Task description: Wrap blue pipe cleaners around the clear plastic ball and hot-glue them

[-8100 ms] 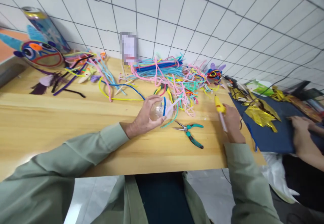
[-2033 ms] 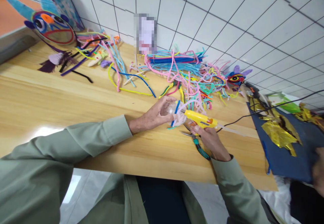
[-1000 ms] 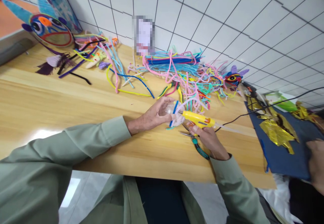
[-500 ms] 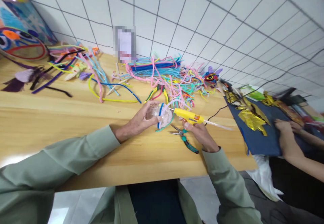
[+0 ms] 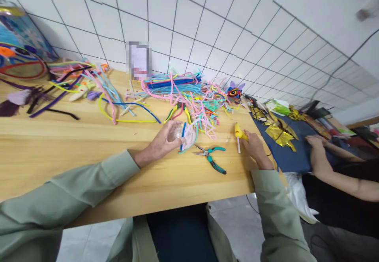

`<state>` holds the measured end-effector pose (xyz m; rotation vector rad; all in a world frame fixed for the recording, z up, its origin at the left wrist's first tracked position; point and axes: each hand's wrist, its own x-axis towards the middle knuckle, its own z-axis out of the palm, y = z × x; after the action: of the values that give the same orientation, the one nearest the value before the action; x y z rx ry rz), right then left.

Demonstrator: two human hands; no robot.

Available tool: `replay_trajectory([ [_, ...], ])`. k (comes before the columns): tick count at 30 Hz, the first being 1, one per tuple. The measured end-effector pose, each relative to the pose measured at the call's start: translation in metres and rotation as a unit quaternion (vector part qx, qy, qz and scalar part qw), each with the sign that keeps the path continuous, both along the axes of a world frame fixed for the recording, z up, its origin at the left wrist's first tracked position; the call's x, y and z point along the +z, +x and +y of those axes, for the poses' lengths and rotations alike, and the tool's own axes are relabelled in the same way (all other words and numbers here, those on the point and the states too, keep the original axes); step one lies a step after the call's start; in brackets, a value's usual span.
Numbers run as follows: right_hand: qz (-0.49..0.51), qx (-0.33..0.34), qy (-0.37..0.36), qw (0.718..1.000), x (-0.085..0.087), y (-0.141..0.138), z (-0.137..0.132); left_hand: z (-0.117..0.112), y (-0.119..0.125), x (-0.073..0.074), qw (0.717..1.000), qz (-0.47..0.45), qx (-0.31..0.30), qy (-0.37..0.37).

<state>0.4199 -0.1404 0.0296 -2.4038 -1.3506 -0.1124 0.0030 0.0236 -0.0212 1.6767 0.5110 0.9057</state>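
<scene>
My left hand (image 5: 166,140) is wrapped round a clear, rounded plastic piece (image 5: 176,133) with a blue pipe cleaner (image 5: 183,135) across it. A pale pink pipe cleaner (image 5: 196,123) and a green strand come off its right side. Out to the right, my right hand (image 5: 255,146) grips the yellow hot glue gun (image 5: 238,131) by its handle, and a clear glue stick (image 5: 239,145) pokes out of it. Between my hands lie green-handled needle-nose pliers (image 5: 206,153), partly spread. Yellow-and-green-handled pliers (image 5: 187,114) rest just behind the plastic piece.
Bundles of pipe cleaners (image 5: 174,82) lie along the tiled wall, with more pieces (image 5: 109,96) at the left. A small decorated figure (image 5: 235,93) stands at the back. On the right, gold foil (image 5: 280,133) covers part of a dark blue mat (image 5: 296,157), beside another person's hands (image 5: 318,145).
My right hand has carried the glue gun away from the plastic piece to the right and turned it. My left hand keeps its hold. The view has shifted slightly right.
</scene>
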Motion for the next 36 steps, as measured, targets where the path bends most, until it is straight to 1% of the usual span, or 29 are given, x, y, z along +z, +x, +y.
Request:
replay_trajectory([
  [2, -0.024, -0.007, 0.002, 1.0, 0.006, -0.01, -0.001, -0.002, 0.0, 0.003, 0.999, 0.007, 0.013, 0.035],
  [4, -0.024, 0.006, 0.023, 0.999, 0.015, -0.034, 0.001, -0.004, -0.001, 0.006, 0.997, 0.006, 0.019, 0.071],
  [5, 0.01, 0.036, 0.049, 0.998, 0.02, -0.052, 0.004, -0.005, -0.001, 0.007, 0.996, 0.003, 0.018, 0.087],
  [6, 0.071, 0.08, 0.069, 0.992, 0.025, -0.074, 0.008, -0.006, -0.001, 0.008, 0.995, -0.001, 0.017, 0.102],
  [7, 0.14, 0.125, 0.074, 0.979, 0.029, -0.098, 0.013, -0.006, -0.001, 0.009, 0.993, -0.003, 0.015, 0.116],
  [9, 0.271, 0.197, 0.071, 0.939, 0.035, -0.148, 0.027, -0.006, -0.001, 0.01, 0.989, -0.004, 0.014, 0.145],
  [11, 0.34, 0.235, 0.064, 0.909, 0.038, -0.189, 0.043, -0.006, -0.002, 0.01, 0.985, -0.004, 0.018, 0.173],
  [13, 0.372, 0.249, 0.071, 0.891, 0.038, -0.214, 0.057, -0.006, -0.002, 0.011, 0.981, -0.009, 0.021, 0.194],
  [15, 0.39, 0.245, 0.086, 0.883, 0.035, -0.223, 0.067, -0.006, -0.001, 0.011, 0.979, -0.013, 0.02, 0.204],
  [17, 0.402, 0.236, 0.092, 0.88, 0.031, -0.223, 0.072, -0.007, -0.001, 0.011, 0.978, -0.011, 0.021, 0.205],
  [23, 0.39, 0.239, 0.105, 0.883, 0.022, -0.221, 0.077, -0.006, 0.0, 0.009, 0.979, -0.008, 0.022, 0.203],
  [36, 0.419, 0.237, 0.111, 0.869, 0.02, -0.226, 0.08, -0.005, -0.002, 0.011, 0.979, -0.01, 0.005, 0.205],
])
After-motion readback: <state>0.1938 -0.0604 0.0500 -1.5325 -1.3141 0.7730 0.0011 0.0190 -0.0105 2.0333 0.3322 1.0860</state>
